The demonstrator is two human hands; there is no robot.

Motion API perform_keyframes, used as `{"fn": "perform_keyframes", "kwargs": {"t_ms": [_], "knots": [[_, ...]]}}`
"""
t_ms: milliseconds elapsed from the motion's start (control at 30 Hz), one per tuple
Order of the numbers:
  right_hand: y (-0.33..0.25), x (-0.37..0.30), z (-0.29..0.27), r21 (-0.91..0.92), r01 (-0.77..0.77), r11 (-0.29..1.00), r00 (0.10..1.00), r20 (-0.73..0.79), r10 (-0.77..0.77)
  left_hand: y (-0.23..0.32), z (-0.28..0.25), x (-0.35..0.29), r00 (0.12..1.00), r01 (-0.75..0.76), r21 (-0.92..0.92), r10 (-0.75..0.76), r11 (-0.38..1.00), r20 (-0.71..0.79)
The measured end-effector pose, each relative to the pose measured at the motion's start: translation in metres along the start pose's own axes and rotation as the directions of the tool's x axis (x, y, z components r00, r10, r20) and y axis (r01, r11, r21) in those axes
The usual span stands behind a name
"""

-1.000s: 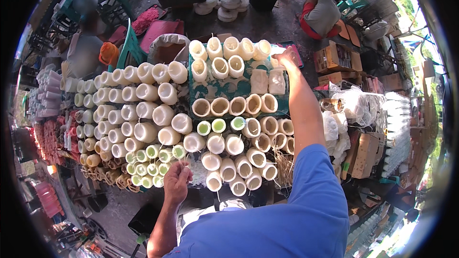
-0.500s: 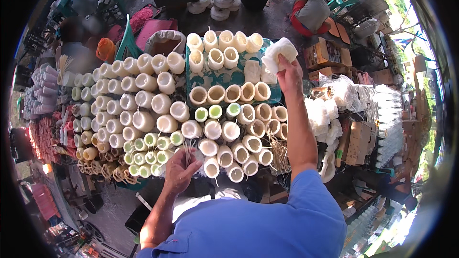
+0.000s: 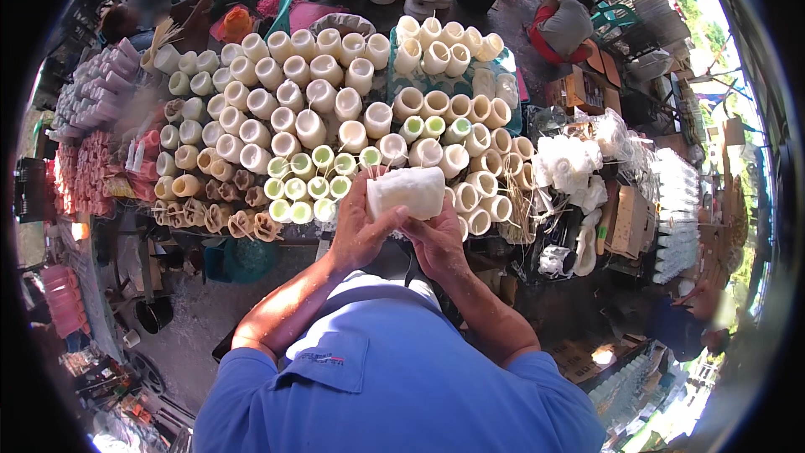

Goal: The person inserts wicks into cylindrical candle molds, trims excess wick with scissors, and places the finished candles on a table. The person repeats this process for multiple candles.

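Observation:
My left hand [image 3: 359, 222] and my right hand [image 3: 439, 242] hold a white, rounded wax block [image 3: 406, 190] between them, close in front of my chest. The fingers of both hands curl around its underside and ends, and the thumbs meet at its near edge. Whether thin wicks are still in my left hand cannot be made out. Just beyond my hands stand several small candles with green tops [image 3: 323, 157]. Rows of cream wax cylinders [image 3: 348, 105] with wicks spread behind and to the left; hollow cream ones [image 3: 408, 101] stand to the right.
A teal tray [image 3: 457, 85] under some cylinders lies at the far right of the table. White wax pieces [image 3: 566, 164], a cardboard box [image 3: 629, 222] and a bundle of dry strands [image 3: 524, 216] are on the right. Another person [image 3: 563, 29] sits beyond the table.
My right hand has brought the white block from over the tray's right side back toward my chest. My left hand, earlier pinching thin wicks, has joined it on the block. The view has shifted.

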State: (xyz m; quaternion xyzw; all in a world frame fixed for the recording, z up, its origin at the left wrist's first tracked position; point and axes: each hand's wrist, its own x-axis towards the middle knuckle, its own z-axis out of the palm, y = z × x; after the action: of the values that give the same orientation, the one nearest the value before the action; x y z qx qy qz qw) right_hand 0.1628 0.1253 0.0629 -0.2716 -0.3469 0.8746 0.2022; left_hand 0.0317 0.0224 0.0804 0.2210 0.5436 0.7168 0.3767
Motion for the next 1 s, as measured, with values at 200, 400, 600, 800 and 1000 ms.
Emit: {"fn": "perform_keyframes", "kwargs": {"t_ms": [200, 400, 600, 800, 1000], "knots": [[-0.022, -0.013, 0.015, -0.074, 0.06, 0.995, 0.987, 0.154, -0.048, 0.026, -0.039, -0.022, 0.999, 0.028, -0.09, -0.024, 0.996, 0.045], [-0.03, 0.0, 0.043, -0.48, 0.035, 0.877, 0.996, 0.085, 0.007, 0.042, -0.068, -0.036, 0.963, -0.014, 0.085, -0.009, 0.996, 0.269], [-0.018, 0.005, 0.067, -0.481, 0.116, 0.869, 0.984, 0.174, -0.034, 0.046, -0.076, -0.042, 0.949, -0.043, 0.157, -0.01, 0.987, 0.317], [-0.068, 0.012, 0.052, 0.078, 0.572, 0.816, 0.82, -0.034, -0.571, 0.046, -0.079, -0.039, 0.956, 0.008, 0.095, -0.035, 0.995, 0.292], [-0.084, -0.004, 0.017, -0.26, 0.362, 0.895, 0.926, 0.214, -0.312, 0.047, -0.075, -0.031, 0.975, -0.114, 0.389, 0.028, 0.914, 0.221]]}}
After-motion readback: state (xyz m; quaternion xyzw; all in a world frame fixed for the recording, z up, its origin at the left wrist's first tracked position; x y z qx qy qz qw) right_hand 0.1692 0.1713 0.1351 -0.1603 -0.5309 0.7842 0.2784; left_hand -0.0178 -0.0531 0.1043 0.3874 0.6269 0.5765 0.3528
